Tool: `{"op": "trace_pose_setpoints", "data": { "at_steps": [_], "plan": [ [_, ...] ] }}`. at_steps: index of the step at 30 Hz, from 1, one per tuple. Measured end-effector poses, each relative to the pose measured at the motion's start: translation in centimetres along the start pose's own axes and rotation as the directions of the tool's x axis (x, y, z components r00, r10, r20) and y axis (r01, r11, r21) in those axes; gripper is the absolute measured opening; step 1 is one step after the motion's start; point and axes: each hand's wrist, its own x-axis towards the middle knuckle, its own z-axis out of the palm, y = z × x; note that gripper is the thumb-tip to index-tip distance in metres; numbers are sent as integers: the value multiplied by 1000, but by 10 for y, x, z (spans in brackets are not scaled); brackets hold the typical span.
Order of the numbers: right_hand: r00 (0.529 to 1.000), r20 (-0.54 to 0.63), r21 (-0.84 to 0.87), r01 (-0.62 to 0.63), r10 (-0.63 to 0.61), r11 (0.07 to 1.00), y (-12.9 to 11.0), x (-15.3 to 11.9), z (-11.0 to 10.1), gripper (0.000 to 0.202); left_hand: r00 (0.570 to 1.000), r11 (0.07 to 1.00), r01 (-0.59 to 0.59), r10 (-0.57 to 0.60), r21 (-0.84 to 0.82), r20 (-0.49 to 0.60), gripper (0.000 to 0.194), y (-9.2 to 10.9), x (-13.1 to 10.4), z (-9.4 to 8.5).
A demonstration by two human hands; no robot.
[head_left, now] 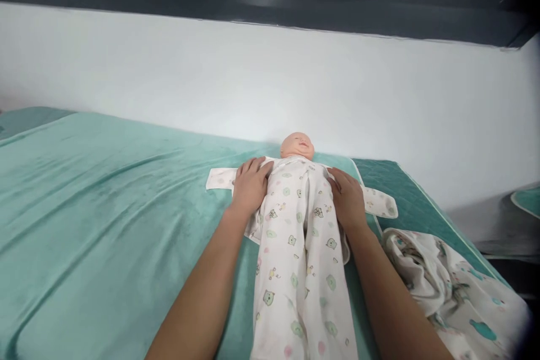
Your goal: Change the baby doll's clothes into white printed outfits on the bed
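Observation:
A baby doll [297, 146] lies on its back, with its head toward the wall. Over its body are spread white printed baby trousers [301, 242], their top edge just below the chin and the legs running toward me. Under them is a matching baby shirt, whose left sleeve [220, 178] and right sleeve [382, 202] stick out sideways. My left hand [252, 184] rests open on the left side of the trousers' upper part. My right hand [348, 197] lies along the opposite side, fingers extended onto the cloth. The doll's limbs are hidden.
A light green sheet [105, 208] with folds covers the bed, beside a darker green quilted pad [379, 171]. A crumpled white printed cloth [455, 292] lies at the right. Behind stands a white wall [211, 79] below a dark window frame [274, 3].

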Motion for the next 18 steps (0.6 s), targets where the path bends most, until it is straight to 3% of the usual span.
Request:
{"op": "trace_pose_setpoints", "data": {
  "at_steps": [5, 8, 11, 14, 16, 18],
  "plan": [
    [992, 123, -150, -5, 24, 989, 28, 20, -5, 40, 988, 985, 151, -149, 79, -36, 49, -9, -5, -2],
    [966, 172, -226, -150, 191, 962, 50, 29, -11, 41, 955, 948, 297, -291, 116, -64, 49, -16, -7, -1],
    [917, 231, -251, -267, 325, 931, 63, 35, -14, 40, 940, 932, 341, -337, 122, -58, 48, -20, -8, -1],
    [954, 195, -271, -171, 228, 947, 47, 41, -19, 42, 940, 935, 340, -335, 100, -69, 47, -21, -9, -1],
    [990, 93, -226, -86, 110, 970, 17, 47, -22, 44, 941, 939, 335, -330, 80, -78, 46, -21, -9, -1],
    [997, 75, -81, -22, 28, 996, -25, 55, -22, 40, 941, 941, 334, -329, 59, -74, 45, -20, -9, -1]
  ]
}}
